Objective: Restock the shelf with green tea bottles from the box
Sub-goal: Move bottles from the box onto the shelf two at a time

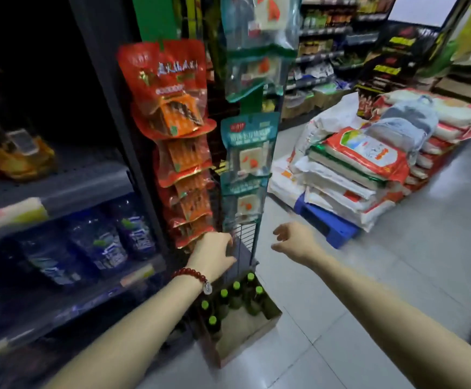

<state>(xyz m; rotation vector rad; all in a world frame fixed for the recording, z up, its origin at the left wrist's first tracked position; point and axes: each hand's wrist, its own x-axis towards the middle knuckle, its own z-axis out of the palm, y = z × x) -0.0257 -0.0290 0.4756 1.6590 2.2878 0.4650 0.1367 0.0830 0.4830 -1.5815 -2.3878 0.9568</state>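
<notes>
A cardboard box (268,328) stands on the floor at the foot of the shelf end. Several green tea bottles (235,297) with bright green caps stand upright in its far half. My left hand (213,255), a red bead bracelet on its wrist, hovers above the box by the wire rack, fingers loosely curled, holding nothing. My right hand (296,241) is stretched out further right over the floor, fingers spread and empty. The shelf (60,192) is on my left, dim, with blue-labelled water bottles (108,242) on a lower level.
A wire rack (245,242) with hanging red snack packs (169,88) and teal packs (247,147) stands right behind the box. Stacked rice sacks (363,169) on a blue pallet (327,224) lie to the right. Grey tiled floor (397,276) stretches on the right.
</notes>
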